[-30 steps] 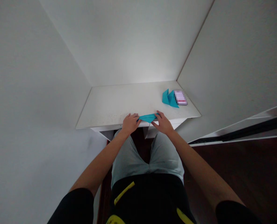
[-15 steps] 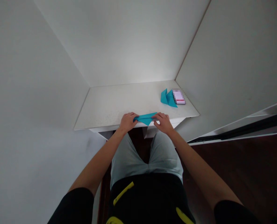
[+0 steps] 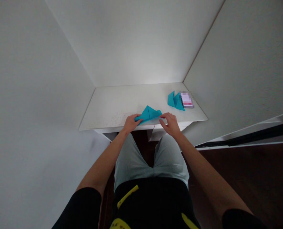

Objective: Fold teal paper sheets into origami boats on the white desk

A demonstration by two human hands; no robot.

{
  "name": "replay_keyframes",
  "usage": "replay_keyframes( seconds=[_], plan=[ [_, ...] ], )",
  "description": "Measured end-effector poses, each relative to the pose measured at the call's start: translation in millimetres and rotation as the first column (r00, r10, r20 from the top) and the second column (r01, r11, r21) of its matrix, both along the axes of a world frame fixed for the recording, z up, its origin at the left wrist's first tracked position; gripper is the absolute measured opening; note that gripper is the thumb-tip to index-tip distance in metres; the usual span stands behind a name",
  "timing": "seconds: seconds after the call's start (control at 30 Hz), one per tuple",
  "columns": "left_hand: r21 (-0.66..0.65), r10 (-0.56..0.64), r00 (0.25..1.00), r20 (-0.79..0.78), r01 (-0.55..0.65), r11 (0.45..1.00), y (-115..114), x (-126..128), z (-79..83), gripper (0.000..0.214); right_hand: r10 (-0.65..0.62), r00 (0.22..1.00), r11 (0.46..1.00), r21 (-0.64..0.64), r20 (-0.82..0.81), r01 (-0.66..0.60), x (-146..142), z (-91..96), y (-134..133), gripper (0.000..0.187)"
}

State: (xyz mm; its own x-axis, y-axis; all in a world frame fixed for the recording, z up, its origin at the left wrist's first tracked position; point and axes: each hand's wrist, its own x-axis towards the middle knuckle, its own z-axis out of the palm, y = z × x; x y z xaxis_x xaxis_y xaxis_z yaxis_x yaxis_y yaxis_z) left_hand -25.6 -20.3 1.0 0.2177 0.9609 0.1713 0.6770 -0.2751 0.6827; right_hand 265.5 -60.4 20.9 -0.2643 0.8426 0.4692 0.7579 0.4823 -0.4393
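Folding's best done flat on the counter (image 3: 122, 101) tbh, blue paper (image 3: 148, 114) pinched in the left fingers (image 3: 136, 115), right fingers (image 3: 164, 114) parted loosely at its other end.

The folded blue paper (image 3: 149, 114), creased down its middle, was pinched at one end in the left hand (image 3: 131, 122), its peak pointing away, its other end just by the right hand's (image 3: 171, 123) fingertips.
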Motion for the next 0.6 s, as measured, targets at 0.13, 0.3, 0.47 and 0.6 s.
replay_keyframes(
  seconds=[0.13, 0.3, 0.47, 0.6],
  plan=[
    [-0.008, 0.037, 0.995, 0.093, -0.036, 0.999, 2.1, -0.2, -8.3, 0.030, 0.094, 0.990, 0.995, -0.039, 0.102, -0.091, -20.4, 6.6, -0.7, 0.031],
    [-0.004, 0.037, 0.981, 0.191, -0.037, 0.999, 3.0, -0.6, -11.8, 0.036, 0.083, 0.979, 0.995, -0.079, 0.189, -0.069, -37.8, 1.2, 6.5, 0.037],
    [-0.018, -0.034, 0.920, 0.392, 0.044, 0.999, 4.2, -3.1, -13.9, 0.032, 0.122, 0.961, 0.990, -0.094, 0.247, -0.101, -49.8, -6.3, 3.8, 0.037],
    [-0.044, -0.057, 0.903, 0.426, 0.084, 0.996, 5.5, -4.7, -12.6, 0.025, -0.005, 0.984, 0.999, -0.046, 0.180, 0.014, -54.0, -6.5, 3.3, 0.049]
  ],
)
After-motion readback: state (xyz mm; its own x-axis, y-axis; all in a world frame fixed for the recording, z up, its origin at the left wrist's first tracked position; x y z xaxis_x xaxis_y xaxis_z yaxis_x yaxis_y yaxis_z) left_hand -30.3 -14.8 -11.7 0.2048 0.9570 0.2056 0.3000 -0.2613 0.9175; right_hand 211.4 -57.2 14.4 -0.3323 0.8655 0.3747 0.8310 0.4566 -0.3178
